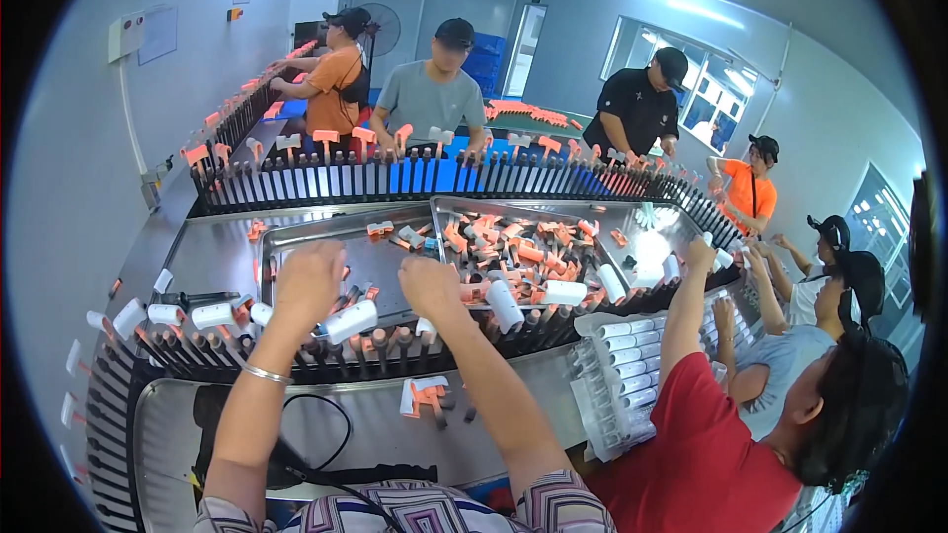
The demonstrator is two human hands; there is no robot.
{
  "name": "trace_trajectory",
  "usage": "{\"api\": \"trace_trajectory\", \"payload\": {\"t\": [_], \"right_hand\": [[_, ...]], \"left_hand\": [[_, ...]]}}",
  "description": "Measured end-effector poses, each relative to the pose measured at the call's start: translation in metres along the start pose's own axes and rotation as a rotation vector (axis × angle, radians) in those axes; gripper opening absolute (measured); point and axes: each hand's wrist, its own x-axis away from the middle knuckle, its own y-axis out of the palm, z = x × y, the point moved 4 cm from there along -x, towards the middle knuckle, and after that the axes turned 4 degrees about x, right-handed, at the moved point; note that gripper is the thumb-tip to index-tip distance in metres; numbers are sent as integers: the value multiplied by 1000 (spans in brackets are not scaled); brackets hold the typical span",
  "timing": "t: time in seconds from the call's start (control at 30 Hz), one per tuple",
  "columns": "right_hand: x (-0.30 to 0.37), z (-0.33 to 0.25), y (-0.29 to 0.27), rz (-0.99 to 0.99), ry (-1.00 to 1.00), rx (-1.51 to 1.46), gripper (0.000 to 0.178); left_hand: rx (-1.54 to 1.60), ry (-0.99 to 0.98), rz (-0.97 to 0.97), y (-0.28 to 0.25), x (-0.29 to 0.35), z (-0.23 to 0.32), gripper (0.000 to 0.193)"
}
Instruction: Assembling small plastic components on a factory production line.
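My left hand (311, 281), with a bracelet at its wrist, is over the rack of upright black posts in front of me. Its fingers are curled, and whatever they grip is hidden. A white rounded part (351, 321) on a post tilts just beside it. To its right, my right hand (430, 286) is held at about the same height. Its fingers are bent inward too, and I cannot make out what is in them. A small white piece (425, 327) shows under that hand. Beyond both hands, a metal tray (380, 276) holds a few orange and white pieces.
A second tray (456, 205) is heaped with orange and dark pieces. Orange pieces (427, 397) lie on the metal table nearer me. White cylinders fill a clear plastic tray (583, 375) at right. A person in red (691, 444) reaches in close beside me; several others work around the post line.
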Motion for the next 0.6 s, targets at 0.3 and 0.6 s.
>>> {"api": "trace_trajectory", "payload": {"t": [0.3, 0.6], "right_hand": [[-3, -72, -5, 122, -216, -46, 19], [6, 28, -54, 130, 21, 121, 23]], "left_hand": [[-213, -204, -417, 11, 28, -54, 46], [-382, -195, -46, -35, 34, -75, 31]]}}
